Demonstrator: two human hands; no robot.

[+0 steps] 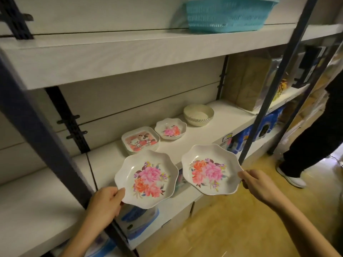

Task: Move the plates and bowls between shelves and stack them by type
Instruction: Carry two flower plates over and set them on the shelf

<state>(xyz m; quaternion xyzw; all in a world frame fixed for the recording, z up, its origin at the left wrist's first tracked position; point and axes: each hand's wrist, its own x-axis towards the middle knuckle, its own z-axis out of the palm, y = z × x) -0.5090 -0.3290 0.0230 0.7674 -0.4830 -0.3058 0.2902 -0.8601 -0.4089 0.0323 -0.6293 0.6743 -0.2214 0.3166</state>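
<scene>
My left hand (105,203) grips the near rim of a scalloped white plate with pink and orange flowers (147,179), held in front of the middle shelf (228,117). My right hand (259,184) holds a second matching flower plate (209,168) by its right rim. On the shelf behind them sit a stack of square plates with a cartoon bear print (140,140), a smaller flower dish (170,128), and a stack of plain cream bowls (198,115).
A teal plastic basket (228,14) stands on the top shelf. Dark metal uprights (274,86) frame the shelving. Brown packages (246,82) fill the shelf's right end. Boxes sit on the lower shelf. Another person's dark-trousered leg (313,138) stands at right on the wooden floor.
</scene>
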